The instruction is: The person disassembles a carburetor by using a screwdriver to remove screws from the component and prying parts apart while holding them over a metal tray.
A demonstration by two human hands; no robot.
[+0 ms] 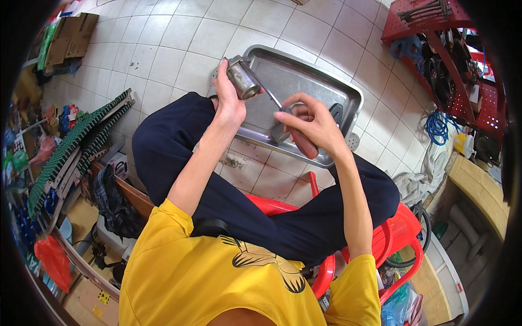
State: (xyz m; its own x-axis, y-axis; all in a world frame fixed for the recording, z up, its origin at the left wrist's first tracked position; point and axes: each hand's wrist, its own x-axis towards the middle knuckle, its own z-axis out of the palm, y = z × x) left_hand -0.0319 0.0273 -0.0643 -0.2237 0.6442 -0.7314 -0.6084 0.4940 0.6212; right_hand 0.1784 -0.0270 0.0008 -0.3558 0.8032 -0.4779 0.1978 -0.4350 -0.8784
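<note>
From where I'm standing, the seated person in the yellow shirt (196,271) is leaning over a shallow metal tray (288,70), which is resting on the tiled floor (163,51) just beyond the knees. The left hand's grip (229,100) is closing around a worn metal cylinder (243,81), holding it up over the tray's left end, its round end tipping down toward the lower right. The right hand's grip (316,120) is curling around a long-shafted tool (272,98) with a reddish-brown handle, and the shaft is slanting up to the cylinder's side; whether the tip is touching, I can't tell. As for how far things are getting, I'm judging the work to be under way rather than finished: cylinder and tool are both sitting in the hands, neither of them set down yet. The cylinder is looking whole from here, so I can't be pointing to any piece taken off it or added. Inside the tray, a dark grey piece (279,133) is showing just below the right hand, and a black piece (336,113) is lying near the right end; whether either is belonging to the cylinder isn't clear, so how much is remaining is hard to say. A red plastic chair (402,233) is standing at the person's right.
</note>
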